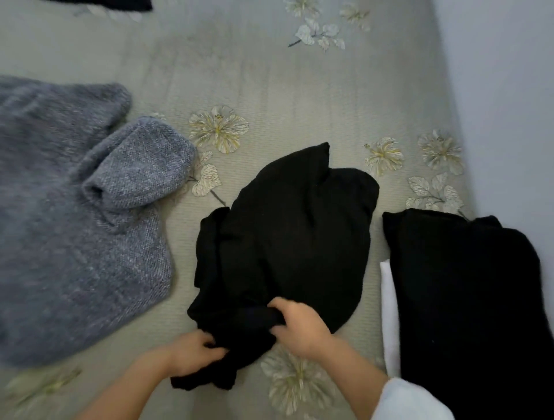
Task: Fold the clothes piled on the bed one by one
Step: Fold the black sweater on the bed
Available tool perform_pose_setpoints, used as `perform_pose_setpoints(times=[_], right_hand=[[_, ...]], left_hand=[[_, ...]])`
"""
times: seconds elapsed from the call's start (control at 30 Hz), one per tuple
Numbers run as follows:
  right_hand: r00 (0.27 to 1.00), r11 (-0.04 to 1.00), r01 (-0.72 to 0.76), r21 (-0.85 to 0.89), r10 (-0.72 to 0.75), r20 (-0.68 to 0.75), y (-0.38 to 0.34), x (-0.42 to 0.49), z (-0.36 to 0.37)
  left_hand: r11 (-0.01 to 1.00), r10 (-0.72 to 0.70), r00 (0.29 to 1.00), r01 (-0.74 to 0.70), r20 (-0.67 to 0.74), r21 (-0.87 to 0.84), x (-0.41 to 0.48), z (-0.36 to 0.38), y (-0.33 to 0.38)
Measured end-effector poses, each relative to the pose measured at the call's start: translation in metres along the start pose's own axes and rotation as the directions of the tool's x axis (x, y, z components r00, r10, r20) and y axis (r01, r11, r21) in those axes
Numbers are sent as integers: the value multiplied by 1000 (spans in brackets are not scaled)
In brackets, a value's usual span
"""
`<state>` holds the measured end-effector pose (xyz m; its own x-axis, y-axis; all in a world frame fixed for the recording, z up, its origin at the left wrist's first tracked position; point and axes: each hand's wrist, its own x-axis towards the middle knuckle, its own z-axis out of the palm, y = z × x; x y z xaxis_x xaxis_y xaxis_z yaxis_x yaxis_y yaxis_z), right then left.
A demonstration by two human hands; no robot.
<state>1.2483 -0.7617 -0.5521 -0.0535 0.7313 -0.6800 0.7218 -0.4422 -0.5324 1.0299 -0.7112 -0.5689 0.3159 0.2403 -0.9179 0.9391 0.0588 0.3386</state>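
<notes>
Left hand [192,353] and right hand [296,328], both clenched on the near edge of a crumpled black garment [287,236] on the bed [269,84]. Left of the hands, a grey sweater [75,227]; right of them, a black folded garment [467,299] over something white [389,314].

Two hands at the near edge of a crumpled garment on the bed

The crumpled garment [287,239] lies on the bed [269,78], spreading away beyond the fingers of both hands; the left hand [195,353] grips its near left corner, the right hand [296,326] its near edge just to the right. Well left of the left fingers lies a knitted sweater [75,224]. Right of the right fingers a folded garment [467,299] rests on a folded cloth [389,317], near the bed's right edge. Far beyond the fingers, another garment [120,3] lies at the top left
</notes>
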Motion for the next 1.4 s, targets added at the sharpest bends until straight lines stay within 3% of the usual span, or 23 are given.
perform_pose_setpoints(times=[0.07, 0.17, 0.23, 0.3, 0.43, 0.63, 0.77, 0.97, 1.1, 1.17, 1.23, 1.27, 1.33, 1.4], right_hand=[[987, 940, -86, 331, 125, -98, -15, -16, -17], [932, 613, -69, 787, 321, -168, -39, -52, -65], [944, 356, -17, 934, 315, -102, -56, -85, -105], [964, 242, 77, 967, 229, -134, -74, -121, -142], [963, 253, 249, 935, 36, -266, -117, -192, -189], [922, 301, 385, 872, -172, -348, -166, -279, -208], [893, 356, 448, 820, -226, -390, -189, -321, -213], [791, 201, 605, 771, -266, -551, -240, -360, -221], [752, 118, 643, 756, -282, -596, -265, -371, -221], [752, 117, 639, 760, -303, -585, -268, -375, -220], [749, 103, 639, 763, -313, -585, -269, -379, -221], [741, 76, 642, 763, -320, -591, -269, -382, -223], [710, 37, 667, 744, -333, -620, -263, -388, -228], [719, 174, 691, 702, -262, -644, -251, -391, -238]], left_hand=[[999, 46, 987, -43, -156, 19, -28, -8, 1], [996, 84, 947, -84, -310, 13, -81, -34, 3], [994, 103, 937, -82, -335, 76, -119, -50, 4], [989, 107, 928, -64, -357, 130, -153, -57, 4], [986, 154, 904, -114, -400, 122, -212, -55, 15], [938, 341, 823, -331, -453, 106, -278, -42, 64], [843, 495, 756, -537, -429, 27, -313, -32, 90], [699, 636, 687, -706, -350, -114, -346, -16, 103], [543, 742, 566, -822, -360, -174, -349, -8, 110], [584, 730, 543, -811, -416, -33, -350, -5, 116], [576, 719, 412, -804, -560, 148, -347, -10, 122], [533, 713, 352, -834, -607, 143, -347, -14, 123], [476, 645, 353, -879, -678, -4, -351, -29, 120], [456, 502, 366, -882, -784, -119, -356, -51, 108]])
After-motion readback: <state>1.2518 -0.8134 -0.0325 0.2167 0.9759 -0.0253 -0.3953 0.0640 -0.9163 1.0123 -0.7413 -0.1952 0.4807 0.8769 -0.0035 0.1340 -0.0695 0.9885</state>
